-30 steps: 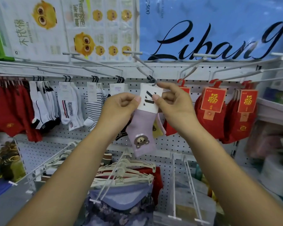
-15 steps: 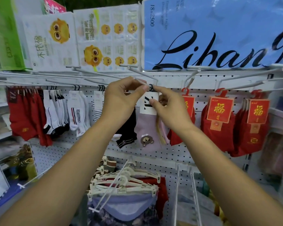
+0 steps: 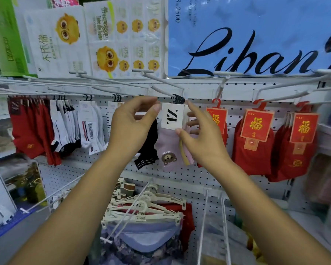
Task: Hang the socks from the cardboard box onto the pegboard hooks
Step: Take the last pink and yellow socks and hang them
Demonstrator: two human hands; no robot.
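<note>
— White socks (image 3: 92, 131) crowd the hooks on the left. Is ours up?
— It looks hung. The left grip (image 3: 134, 123) is apart, fingers loosely curled on nothing, one fingertip just beside the left edge of the card (image 3: 172, 116). Past the black sock (image 3: 148, 148), the pink sock (image 3: 166, 150) dangles from its black hanger (image 3: 178, 99) on the pegboard hook (image 3: 162, 91).
— And the right grip (image 3: 201, 138)?
— Apart too: thumb tip on the card's lower corner, forefinger up by the hanger, nothing clamped.
— So what makes this step go well?
— I'd check that the hanger sits fully over the wire, nudge it back against the others, and square the card to face forward. Then let go gently, so the soft sock doesn't swing off. Mind the red socks (image 3: 254, 144) close on the right.
— The cardboard box?
— Out of view.
</note>
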